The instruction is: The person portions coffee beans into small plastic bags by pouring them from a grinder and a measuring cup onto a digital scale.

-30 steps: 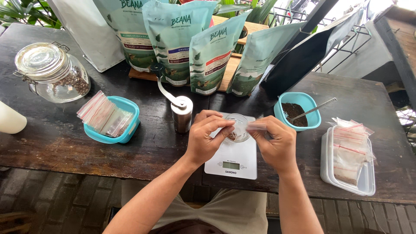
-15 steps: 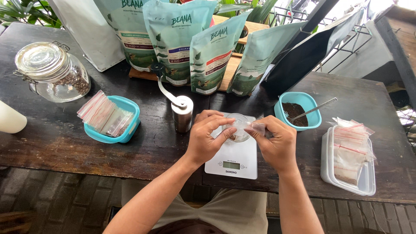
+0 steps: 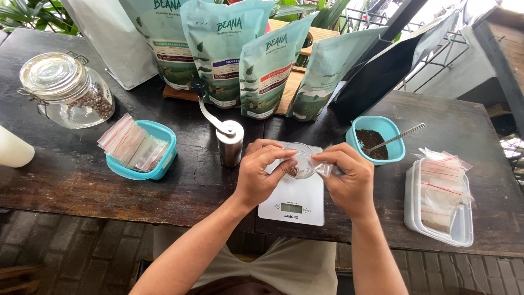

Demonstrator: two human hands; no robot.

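Head view: since the earlier frame both hands barely shift. Left hand [image 3: 266, 173] and right hand [image 3: 349, 177] pinch a small clear bag [image 3: 302, 163] over the white scale [image 3: 292, 202], its long axis lying left-right. Teal pouches [image 3: 267, 65] stand behind, labels forward.

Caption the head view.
Left hand and right hand hold a small clear plastic bag above a white digital scale.

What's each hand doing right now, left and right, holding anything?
Left hand: closed, tipping a small clear cup over the white kitchen scale.
Right hand: closed, pinching a small clear zip bag at the cup.
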